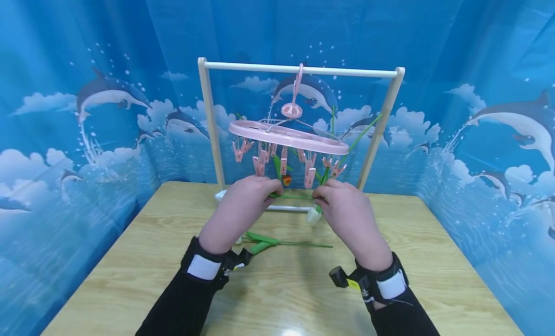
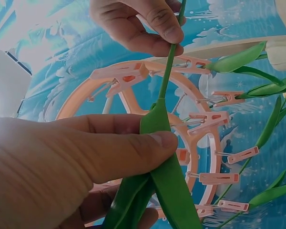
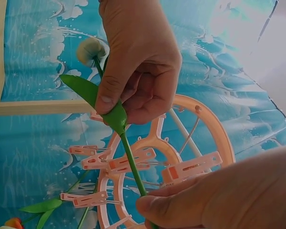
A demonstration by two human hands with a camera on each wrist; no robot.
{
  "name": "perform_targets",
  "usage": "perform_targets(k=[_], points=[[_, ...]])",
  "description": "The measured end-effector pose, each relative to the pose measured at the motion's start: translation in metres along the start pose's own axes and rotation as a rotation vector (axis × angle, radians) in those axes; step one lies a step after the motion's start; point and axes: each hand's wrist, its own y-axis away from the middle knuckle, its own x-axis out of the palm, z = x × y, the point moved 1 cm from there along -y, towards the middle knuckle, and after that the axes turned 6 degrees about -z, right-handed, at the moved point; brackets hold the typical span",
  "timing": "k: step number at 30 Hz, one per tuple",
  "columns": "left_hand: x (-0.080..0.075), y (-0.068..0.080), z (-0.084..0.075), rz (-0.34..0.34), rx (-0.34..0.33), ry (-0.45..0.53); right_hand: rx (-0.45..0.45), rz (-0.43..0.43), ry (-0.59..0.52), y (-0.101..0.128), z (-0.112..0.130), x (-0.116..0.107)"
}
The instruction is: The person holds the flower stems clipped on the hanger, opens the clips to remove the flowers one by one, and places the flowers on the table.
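My left hand [image 1: 247, 198] grips an artificial white tulip by its green leaves [image 3: 116, 119]. Its white bloom [image 3: 89, 51] sticks out beyond that hand in the right wrist view. The tulip's stem [image 2: 168, 78] runs sideways to my right hand [image 1: 349, 208], whose thumb and fingers pinch it near the end. Just behind both hands, a pink clip hanger [image 1: 288, 136] hangs tilted from a rack bar, its clothes pegs [image 1: 310, 174] dangling. Tulips hang bloom-down among the pegs, including an orange one [image 1: 286, 180] and a white one [image 1: 314, 215] beside my right hand.
Another tulip [image 1: 266, 240] lies on the wooden table [image 1: 277, 288] below my hands, its bloom partly hidden by the left wrist. A wooden rack [image 1: 374, 143] with a white top bar stands at the back. A dolphin-print curtain [image 1: 477, 47] surrounds the table.
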Motion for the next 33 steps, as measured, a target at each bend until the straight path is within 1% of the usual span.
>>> perform_targets(k=[6,14,20,24,28,33], points=[[0.003,-0.001,0.0,0.017,0.002,0.006,0.015,0.041,0.005,-0.002,0.0,0.002],[0.007,-0.002,0.001,0.077,-0.004,0.006,0.038,0.106,0.029,-0.002,0.0,0.005],[0.011,-0.004,0.001,0.1,0.005,-0.015,0.046,0.123,0.02,-0.003,0.0,0.006],[0.012,-0.006,0.001,0.103,0.003,-0.018,0.048,0.137,0.018,-0.004,-0.001,0.009],[0.016,-0.007,0.004,0.126,-0.014,0.005,0.058,0.166,0.013,-0.006,-0.002,0.013],[0.024,-0.006,0.006,0.172,-0.031,0.039,0.078,0.213,0.01,-0.005,-0.003,0.021]])
